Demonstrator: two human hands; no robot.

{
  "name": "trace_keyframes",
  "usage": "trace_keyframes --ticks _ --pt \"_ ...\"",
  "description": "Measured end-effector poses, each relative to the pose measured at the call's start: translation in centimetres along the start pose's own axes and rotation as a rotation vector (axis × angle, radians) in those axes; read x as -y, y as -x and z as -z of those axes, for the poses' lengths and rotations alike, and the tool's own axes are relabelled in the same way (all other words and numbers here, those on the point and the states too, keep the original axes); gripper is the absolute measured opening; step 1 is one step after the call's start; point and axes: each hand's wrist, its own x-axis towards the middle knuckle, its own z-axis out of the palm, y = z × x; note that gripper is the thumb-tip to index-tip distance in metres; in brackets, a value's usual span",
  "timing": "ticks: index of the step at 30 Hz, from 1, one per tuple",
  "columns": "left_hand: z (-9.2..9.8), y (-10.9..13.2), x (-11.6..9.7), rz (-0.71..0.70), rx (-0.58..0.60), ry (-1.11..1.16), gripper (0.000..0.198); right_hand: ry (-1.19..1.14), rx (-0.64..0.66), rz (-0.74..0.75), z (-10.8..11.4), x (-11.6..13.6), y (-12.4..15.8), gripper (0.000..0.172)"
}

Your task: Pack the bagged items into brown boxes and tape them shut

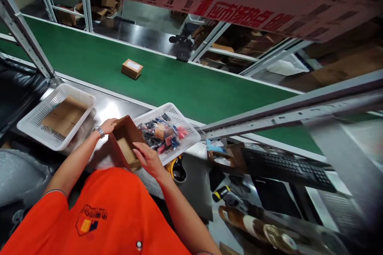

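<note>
An open brown cardboard box [127, 143] stands on the steel bench in front of me. My left hand [108, 126], with a watch on the wrist, holds the box's far left flap. My right hand [147, 158] rests against the box's right side with its fingers curled on the edge. Right beside the box sits a white perforated basket [182, 116] filled with several small bagged items [161, 132] in red, blue and black.
A second white basket [24, 125] holding flat cardboard [64, 115] sits at the left. A sealed small box [131, 68] lies on the green conveyor belt [185, 87] beyond. A black keyboard [287, 167] and tape rolls [254, 225] lie to the right. A metal frame post [26, 36] stands at the left.
</note>
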Motion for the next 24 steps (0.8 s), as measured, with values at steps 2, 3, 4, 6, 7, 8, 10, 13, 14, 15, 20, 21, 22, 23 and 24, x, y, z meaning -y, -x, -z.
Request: trace_keyframes --ticks 2,3,4,6,7,8,10,13,14,15,20,21,22,23,24 --pt "0.0 0.3 -0.1 0.032 0.031 -0.004 0.038 0.053 -0.203 -0.070 2.5 -2.9 0.0 0.045" --pt "0.0 0.4 -0.1 0.046 0.041 -0.007 0.039 0.110 -0.259 -0.142 3.7 -4.6 -0.2 0.050" --pt "-0.1 0.5 -0.2 0.060 0.046 -0.012 0.040 0.189 -0.263 -0.238 4.9 -6.4 -0.4 0.058" --pt "-0.4 0.5 -0.6 0.086 0.051 -0.025 0.041 0.355 -0.143 -0.453 6.5 -9.8 -0.9 0.089" --pt "-0.6 0.5 -0.8 0.095 0.052 -0.031 0.041 0.416 -0.064 -0.543 6.9 -11.2 -1.2 0.108" --pt "-0.8 0.5 -0.9 0.102 0.053 -0.038 0.040 0.459 0.015 -0.611 7.0 -12.4 -1.5 0.127" --pt "-1.2 0.5 -1.2 0.107 0.055 -0.046 0.040 0.496 0.129 -0.671 6.5 -14.3 -2.1 0.151" --pt "-1.4 0.5 -1.3 0.109 0.064 -0.048 0.040 0.515 0.247 -0.649 5.3 -16.2 -3.4 0.150" --pt "-1.4 0.6 -1.3 0.112 0.069 -0.049 0.040 0.512 0.266 -0.634 5.0 -16.7 -3.9 0.145" --pt "-1.3 0.6 -1.2 0.116 0.073 -0.051 0.041 0.503 0.269 -0.623 4.8 -17.3 -4.4 0.140" --pt "-1.1 0.8 -1.0 0.122 0.092 -0.065 0.045 0.512 0.244 -0.569 5.6 -19.5 -5.8 0.115" --pt "-1.1 0.8 -1.0 0.123 0.090 -0.065 0.046 0.521 0.235 -0.553 5.9 -19.6 -5.8 0.108" --pt "-1.2 0.8 -0.9 0.123 0.085 -0.064 0.046 0.528 0.223 -0.535 6.2 -19.7 -5.6 0.100" --pt "-1.2 0.9 -0.9 0.123 0.078 -0.064 0.046 0.533 0.211 -0.519 6.4 -19.8 -5.4 0.093" --pt "-1.3 0.9 -0.9 0.120 0.067 -0.063 0.045 0.538 0.200 -0.502 6.6 -19.7 -5.2 0.087"
